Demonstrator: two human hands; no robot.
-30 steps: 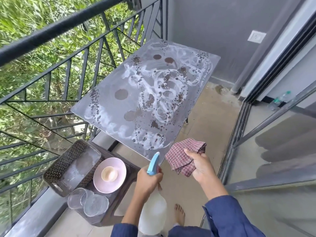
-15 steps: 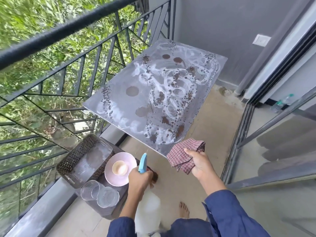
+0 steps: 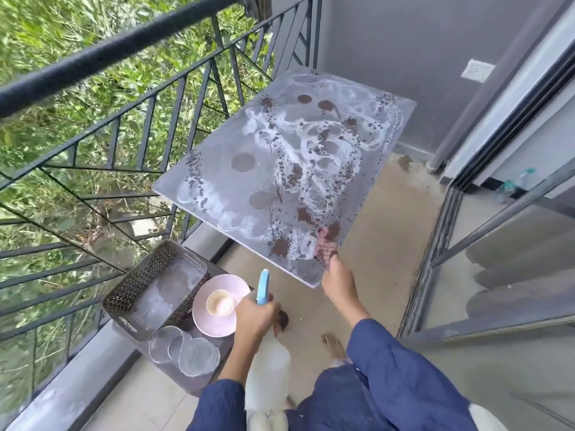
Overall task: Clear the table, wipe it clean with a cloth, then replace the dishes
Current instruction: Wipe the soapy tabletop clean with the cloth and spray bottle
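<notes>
Narrow balcony, daylit, soft even light: black metal railing point(image 3: 124, 47) with slanted bars on the left above a grey concrete ledge point(image 3: 62, 390), dense green foliage point(image 3: 46, 20) beyond. Plain grey end wall point(image 3: 389, 42) with a white switch plate point(image 3: 477, 70); beige floor point(image 3: 389, 237); sliding glass door point(image 3: 497, 259) in a dark frame on the right. Furniture: one grey table point(image 3: 224, 138) near the end wall, one low dark stand point(image 3: 202, 384) beside the ledge.
</notes>
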